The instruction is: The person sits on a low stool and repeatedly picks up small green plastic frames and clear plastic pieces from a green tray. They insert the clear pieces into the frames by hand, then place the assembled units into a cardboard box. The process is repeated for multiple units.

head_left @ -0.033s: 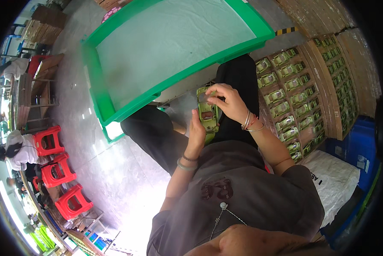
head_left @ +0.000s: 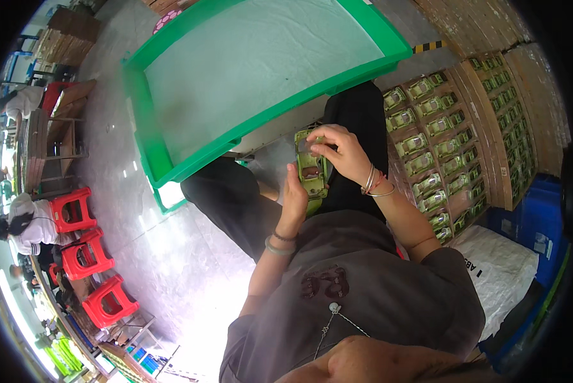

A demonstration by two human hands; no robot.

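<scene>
Comparison of the two frames: no movement discernible. Both hands, the part and its surroundings hold the same positions as in the preceding frame; any shift of the fingers is too slight to confirm. Consequence for the work in hand: judged to be at the same point, with the part not set down and handling apparently ongoing.

Part location: one yellow-green toy car body (head_left: pixel 313 186) is held above the lap, between the hands, its long side running roughly away from the wearer. A further yellow-green surface shows just below it; whether it belongs to the same piece cannot be told.

Left hand (head_left: pixel 293 198): curved around the body's left edge, thumb raised along it; the other fingers are largely hidden beneath. A skin-toned patch in the body's opening is probably one of them.

Right hand (head_left: pixel 345 153): over the far end, fingers bent toward the thumb as in a pinch. Whether a small piece is gripped between them cannot be told.

Surroundings: similar car bodies (head_left: pixel 420 142) stand in rows on a cardboard tray (head_left: pixel 480 124) to the right. A green-rimmed tray (head_left: pixel 286 110) lies ahead, beyond the knees. A white sack (head_left: pixel 497 268) rests behind the right elbow, near a blue crate (head_left: pixel 535 220).
</scene>
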